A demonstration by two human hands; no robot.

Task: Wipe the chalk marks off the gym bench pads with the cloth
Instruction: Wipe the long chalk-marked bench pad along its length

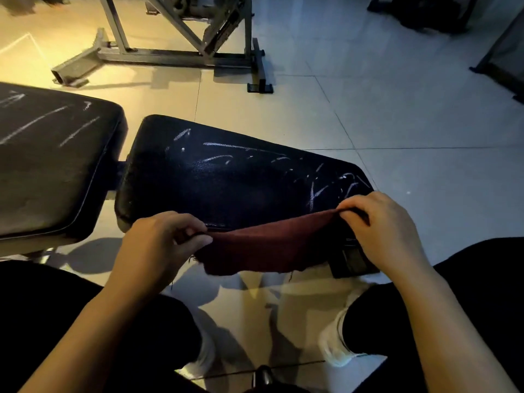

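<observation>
A dark red cloth (263, 245) was held stretched at the seat pad's (226, 180) near edge, pinched by left hand (158, 245) and right hand (380, 222). Chalk marks (320, 191) remained; open tiled floor (397, 109) lay beyond.

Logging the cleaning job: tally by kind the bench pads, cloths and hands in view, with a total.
Bench pads: 2, the near pad and the left pad, both chalk-marked
Cloths: 1, the dark red cloth
Hands: 2, the left hand and the right hand, each pinching the cloth
Total: 5
</observation>
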